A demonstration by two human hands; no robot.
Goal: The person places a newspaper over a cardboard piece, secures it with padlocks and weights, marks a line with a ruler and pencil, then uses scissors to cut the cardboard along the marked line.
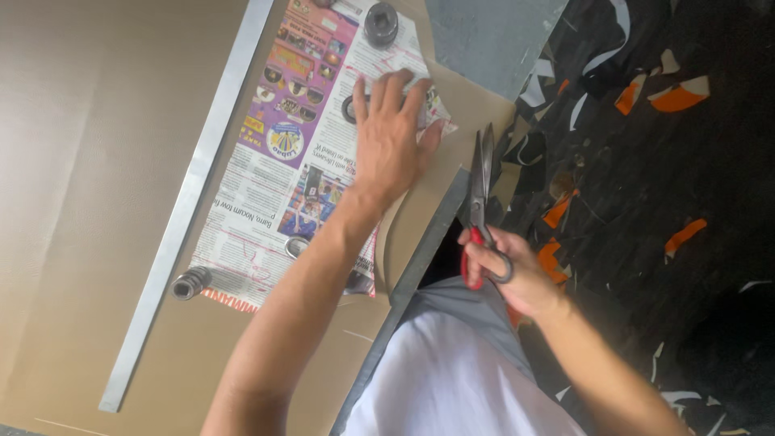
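My left hand (391, 133) lies flat, fingers spread, on a sheet of newspaper (282, 161) that covers brown material (89, 161) on the table. My right hand (508, 270) grips large scissors (481, 194) with red and black handles. Their blades are closed and point away from me, just past the table's edge. Metal weights hold the newspaper down: a round socket (380, 23) at the far end, a cylinder (190, 283) at the near left corner, and a ring (295, 246) beside my forearm. Another ring (349, 109) sits partly under my left hand.
A long metal straightedge (190, 198) lies along the newspaper's left side. The table's dark edge (420, 258) runs diagonally past my body. The floor (646, 161) to the right is littered with black, orange and white scraps.
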